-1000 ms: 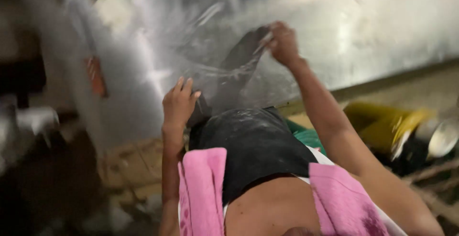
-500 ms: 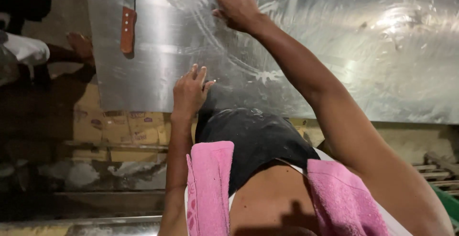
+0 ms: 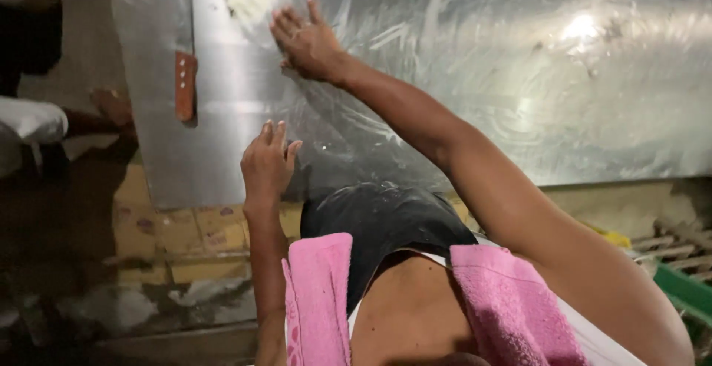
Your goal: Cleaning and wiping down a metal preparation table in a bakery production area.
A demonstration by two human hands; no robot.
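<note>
Right hand (image 3: 308, 40) flat, fingers apart, on the steel table (image 3: 519, 114); its smears seemingly run sideways.

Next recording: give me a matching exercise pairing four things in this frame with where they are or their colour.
Things:
1. right hand
2. left hand
3. towel
4. knife handle

Descriptions:
A. pink, draped over the shoulders
B. brown, lying on the metal table at the left
C. flat on the smeared metal, reaching far forward
D. at the table's near edge

Pairs: 1-C, 2-D, 3-A, 4-B
</note>
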